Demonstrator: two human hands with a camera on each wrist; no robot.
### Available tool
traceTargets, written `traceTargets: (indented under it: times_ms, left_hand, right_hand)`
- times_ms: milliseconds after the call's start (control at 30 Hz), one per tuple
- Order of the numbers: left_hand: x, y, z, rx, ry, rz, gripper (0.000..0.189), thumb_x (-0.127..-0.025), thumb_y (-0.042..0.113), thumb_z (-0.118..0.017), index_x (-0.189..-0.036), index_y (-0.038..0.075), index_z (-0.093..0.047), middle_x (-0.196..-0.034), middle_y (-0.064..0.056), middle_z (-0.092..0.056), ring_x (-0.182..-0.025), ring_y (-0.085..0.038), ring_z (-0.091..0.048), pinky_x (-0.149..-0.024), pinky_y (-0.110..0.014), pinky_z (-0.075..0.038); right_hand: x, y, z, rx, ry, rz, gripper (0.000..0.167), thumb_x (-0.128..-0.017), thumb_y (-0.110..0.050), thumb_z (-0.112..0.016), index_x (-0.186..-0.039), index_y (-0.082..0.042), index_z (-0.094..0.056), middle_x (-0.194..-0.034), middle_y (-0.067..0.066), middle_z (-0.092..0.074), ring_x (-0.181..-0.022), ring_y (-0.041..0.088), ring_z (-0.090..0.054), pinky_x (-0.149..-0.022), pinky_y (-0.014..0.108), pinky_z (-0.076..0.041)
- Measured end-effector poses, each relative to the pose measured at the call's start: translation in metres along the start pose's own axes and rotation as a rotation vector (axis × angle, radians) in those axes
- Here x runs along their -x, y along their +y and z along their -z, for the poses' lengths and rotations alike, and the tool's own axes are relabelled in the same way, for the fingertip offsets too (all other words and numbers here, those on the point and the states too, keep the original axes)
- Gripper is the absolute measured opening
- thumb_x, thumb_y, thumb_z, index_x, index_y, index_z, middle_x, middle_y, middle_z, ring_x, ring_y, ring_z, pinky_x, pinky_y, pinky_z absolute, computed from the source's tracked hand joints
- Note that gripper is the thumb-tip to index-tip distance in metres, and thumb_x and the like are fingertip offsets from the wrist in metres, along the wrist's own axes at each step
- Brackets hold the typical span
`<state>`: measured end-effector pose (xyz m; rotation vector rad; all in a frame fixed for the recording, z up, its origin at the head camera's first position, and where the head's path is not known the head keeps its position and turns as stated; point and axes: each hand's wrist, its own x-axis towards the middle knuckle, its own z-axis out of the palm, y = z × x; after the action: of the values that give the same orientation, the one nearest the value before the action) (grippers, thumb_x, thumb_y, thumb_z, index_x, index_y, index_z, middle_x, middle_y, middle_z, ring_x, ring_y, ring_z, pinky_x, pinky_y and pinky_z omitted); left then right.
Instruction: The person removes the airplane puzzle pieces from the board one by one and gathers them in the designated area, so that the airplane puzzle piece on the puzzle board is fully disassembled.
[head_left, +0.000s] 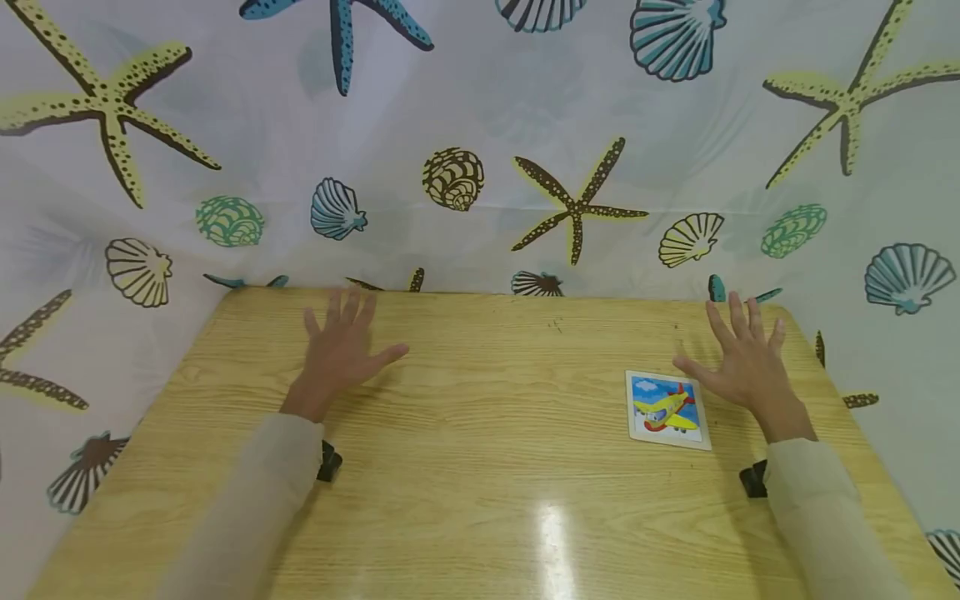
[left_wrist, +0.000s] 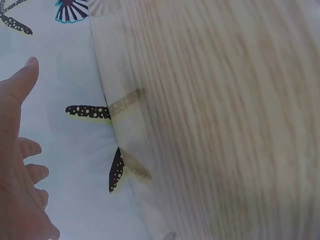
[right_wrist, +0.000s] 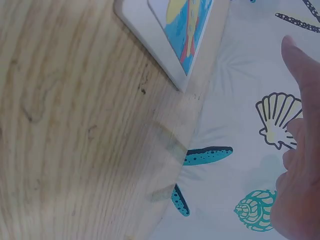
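A square picture puzzle (head_left: 667, 410) showing a yellow airplane on blue lies flat on the right side of the wooden table. My right hand (head_left: 746, 362) is just to the right of it, fingers spread and holding nothing. In the right wrist view, a corner of the puzzle (right_wrist: 175, 40) with its pale frame shows at the top, apart from the right hand (right_wrist: 300, 165). Over the far left part of the table, my left hand (head_left: 337, 350) is held with fingers and thumb spread, nothing in it. Only cloth and table appear beside the left hand (left_wrist: 20, 165) in the left wrist view.
The light wooden table (head_left: 465, 400) reaches back to a white cloth (head_left: 465, 100) printed with starfish and shells, which also hangs at both sides. A black wrist device (head_left: 328, 462) shows by the left sleeve, another device (head_left: 753, 480) by the right sleeve.
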<state>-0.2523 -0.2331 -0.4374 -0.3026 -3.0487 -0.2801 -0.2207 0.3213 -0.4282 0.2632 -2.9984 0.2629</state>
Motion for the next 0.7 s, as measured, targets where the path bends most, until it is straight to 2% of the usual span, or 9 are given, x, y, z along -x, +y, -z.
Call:
traceTargets:
  times_ms: [233,467,700]
  left_hand:
    - [-0.003,0.014,0.000,0.011,0.006,-0.023,0.099,-0.083,0.071,-0.049,-0.153,0.011,-0.011,-0.160,-0.016,-0.004,-0.146,-0.041,0.008,-0.103,-0.074,0.002]
    - [-0.007,0.028,-0.003,-0.015,0.015,-0.048,0.099,-0.082,0.072,-0.048,-0.153,0.011,-0.014,-0.160,-0.015,-0.006,-0.145,-0.043,0.005,-0.104,-0.074,0.000]
    - [-0.012,0.043,-0.009,-0.003,0.006,-0.074,0.098,-0.083,0.073,-0.046,-0.152,0.012,-0.017,-0.160,-0.014,-0.006,-0.146,-0.041,0.004,-0.106,-0.072,0.002]
  right_hand:
    - [0.005,-0.001,0.003,-0.015,0.000,0.018,0.099,-0.083,-0.067,-0.052,-0.153,-0.015,-0.005,-0.158,0.019,0.010,-0.144,0.042,0.012,-0.103,0.074,0.005]
    - [0.009,0.000,0.004,-0.012,0.007,0.018,0.098,-0.082,-0.066,-0.054,-0.153,-0.012,-0.011,-0.159,0.017,0.009,-0.144,0.044,0.010,-0.103,0.074,0.004]
    - [0.011,0.001,0.004,-0.001,-0.018,0.005,0.101,-0.081,-0.067,-0.055,-0.153,-0.010,-0.012,-0.158,0.021,0.006,-0.144,0.046,0.008,-0.103,0.075,0.005]
